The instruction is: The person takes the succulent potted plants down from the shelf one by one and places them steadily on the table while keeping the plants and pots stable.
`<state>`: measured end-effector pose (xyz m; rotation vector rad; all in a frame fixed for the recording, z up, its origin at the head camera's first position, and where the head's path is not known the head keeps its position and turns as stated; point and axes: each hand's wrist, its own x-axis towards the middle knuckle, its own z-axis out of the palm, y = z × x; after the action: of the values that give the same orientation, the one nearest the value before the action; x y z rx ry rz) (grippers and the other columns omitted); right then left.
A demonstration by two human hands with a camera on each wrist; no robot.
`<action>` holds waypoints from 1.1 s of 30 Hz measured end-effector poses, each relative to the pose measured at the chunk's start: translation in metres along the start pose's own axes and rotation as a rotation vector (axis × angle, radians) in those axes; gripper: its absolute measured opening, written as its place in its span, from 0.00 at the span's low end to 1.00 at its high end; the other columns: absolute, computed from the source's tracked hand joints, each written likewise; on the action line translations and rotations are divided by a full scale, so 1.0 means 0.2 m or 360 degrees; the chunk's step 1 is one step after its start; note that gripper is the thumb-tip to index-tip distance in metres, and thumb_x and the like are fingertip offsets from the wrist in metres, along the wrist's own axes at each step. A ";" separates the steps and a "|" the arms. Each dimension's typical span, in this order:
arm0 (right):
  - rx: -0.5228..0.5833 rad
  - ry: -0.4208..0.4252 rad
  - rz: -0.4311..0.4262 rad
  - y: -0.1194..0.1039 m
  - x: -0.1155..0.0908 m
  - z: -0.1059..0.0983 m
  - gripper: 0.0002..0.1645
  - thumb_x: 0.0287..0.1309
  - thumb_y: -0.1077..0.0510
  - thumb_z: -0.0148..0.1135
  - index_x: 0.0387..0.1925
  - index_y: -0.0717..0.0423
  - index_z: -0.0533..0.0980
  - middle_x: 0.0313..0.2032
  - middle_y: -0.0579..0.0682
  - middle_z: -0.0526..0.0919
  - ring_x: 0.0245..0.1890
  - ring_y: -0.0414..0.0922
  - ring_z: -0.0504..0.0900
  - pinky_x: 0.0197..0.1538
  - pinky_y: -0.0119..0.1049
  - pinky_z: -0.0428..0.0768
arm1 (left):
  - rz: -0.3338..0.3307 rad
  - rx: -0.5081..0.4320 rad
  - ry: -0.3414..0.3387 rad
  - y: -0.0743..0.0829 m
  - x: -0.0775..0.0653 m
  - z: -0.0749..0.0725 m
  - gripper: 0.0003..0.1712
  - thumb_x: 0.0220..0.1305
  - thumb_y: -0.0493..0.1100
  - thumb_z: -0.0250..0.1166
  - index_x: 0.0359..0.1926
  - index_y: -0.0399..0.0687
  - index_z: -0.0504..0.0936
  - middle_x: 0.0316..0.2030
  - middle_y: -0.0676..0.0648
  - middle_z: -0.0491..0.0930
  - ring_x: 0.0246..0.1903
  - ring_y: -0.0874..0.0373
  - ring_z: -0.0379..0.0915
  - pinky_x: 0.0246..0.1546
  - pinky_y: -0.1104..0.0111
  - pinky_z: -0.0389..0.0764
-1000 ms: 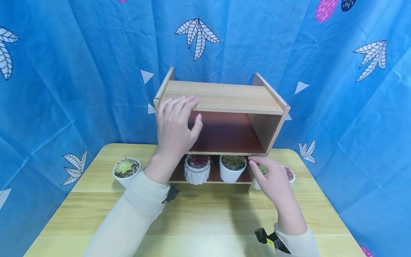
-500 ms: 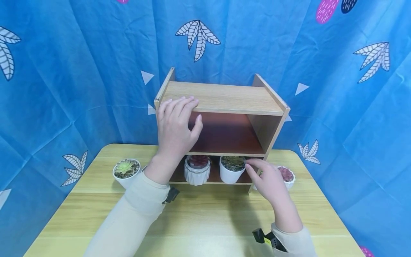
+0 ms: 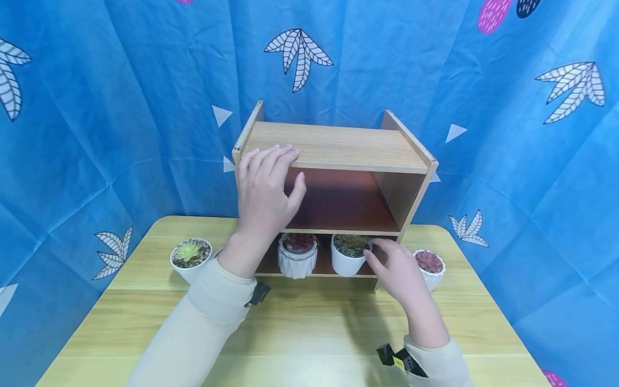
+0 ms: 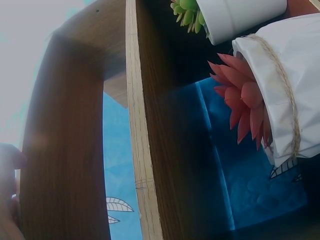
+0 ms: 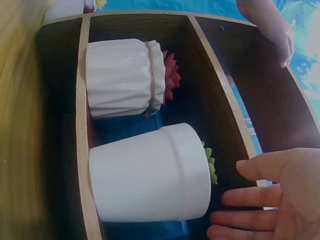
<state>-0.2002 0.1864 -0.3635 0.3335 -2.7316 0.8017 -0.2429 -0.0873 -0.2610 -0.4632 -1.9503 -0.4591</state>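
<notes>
A wooden shelf unit [image 3: 338, 144] stands on the table. My left hand [image 3: 265, 188] rests on the top board's front edge at the left, fingers over the board, thumb apart. On the lower shelf sit a white pleated pot [image 3: 297, 263] with a red succulent and a string round its neck, and a smooth white pot [image 3: 347, 264] with a green succulent [image 5: 212, 165]. My right hand [image 3: 398, 269] is beside the smooth pot's rim, fingers fairly straight and spread in the right wrist view, holding nothing. Whether its fingertips touch the rim, I cannot tell.
Right of the unit stands a white pot with a reddish succulent [image 3: 429, 262]. At the left is a white pot with a pale green succulent [image 3: 191, 253]; another rim shows partly behind my left forearm. A blue patterned curtain [image 3: 159, 107] surrounds the table [image 3: 309, 333].
My right hand has moved left, from the unit's right side to the smooth white pot, uncovering the reddish succulent at the right. My left hand has stayed on the top board.
</notes>
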 end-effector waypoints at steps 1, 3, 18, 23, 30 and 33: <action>0.0002 -0.0007 0.0003 0.00 0.00 0.00 0.26 0.67 0.50 0.62 0.59 0.61 0.77 0.56 0.61 0.81 0.59 0.61 0.78 0.60 0.59 0.74 | 0.0000 0.0002 -0.0001 0.00 0.00 0.00 0.23 0.67 0.49 0.58 0.58 0.46 0.82 0.58 0.46 0.81 0.62 0.49 0.71 0.70 0.55 0.57; 0.0000 -0.0017 0.0000 0.00 0.01 0.01 0.28 0.66 0.49 0.62 0.61 0.61 0.76 0.56 0.60 0.81 0.59 0.61 0.78 0.60 0.59 0.74 | 0.0001 0.0004 -0.0003 0.00 0.00 0.00 0.23 0.67 0.49 0.58 0.58 0.46 0.82 0.58 0.46 0.81 0.62 0.49 0.71 0.70 0.55 0.57; 0.0045 -0.0103 0.0060 0.04 0.05 0.11 0.46 0.54 0.37 0.71 0.66 0.59 0.68 0.51 0.58 0.82 0.51 0.58 0.82 0.53 0.56 0.79 | 0.0002 0.0020 -0.0001 0.01 -0.02 0.01 0.23 0.66 0.49 0.58 0.59 0.46 0.81 0.58 0.46 0.81 0.62 0.48 0.70 0.70 0.54 0.57; 0.0072 -0.0142 0.0118 0.05 0.07 0.14 0.53 0.53 0.35 0.71 0.71 0.58 0.62 0.57 0.62 0.79 0.57 0.60 0.79 0.58 0.58 0.76 | 0.0004 0.0025 0.0006 0.01 -0.02 0.02 0.23 0.67 0.49 0.58 0.59 0.46 0.81 0.58 0.46 0.81 0.62 0.49 0.71 0.70 0.54 0.57; 0.0193 -0.0156 0.0161 0.07 0.10 0.20 0.61 0.48 0.34 0.73 0.74 0.56 0.54 0.61 0.63 0.76 0.60 0.59 0.77 0.60 0.56 0.75 | 0.0005 0.0032 0.0010 0.01 -0.02 0.01 0.23 0.68 0.50 0.56 0.59 0.46 0.81 0.58 0.46 0.81 0.62 0.48 0.71 0.70 0.54 0.57; 0.0239 -0.0152 0.0184 0.08 0.11 0.22 0.65 0.46 0.33 0.75 0.74 0.59 0.53 0.61 0.64 0.76 0.60 0.59 0.77 0.60 0.56 0.75 | 0.0009 0.0032 0.0016 0.01 -0.02 0.02 0.23 0.67 0.49 0.57 0.58 0.46 0.81 0.58 0.46 0.81 0.62 0.48 0.71 0.70 0.54 0.57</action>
<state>-0.2350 0.1721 -0.4002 0.2522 -2.8067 1.0506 -0.2422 -0.0838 -0.2666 -0.4525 -1.9418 -0.4374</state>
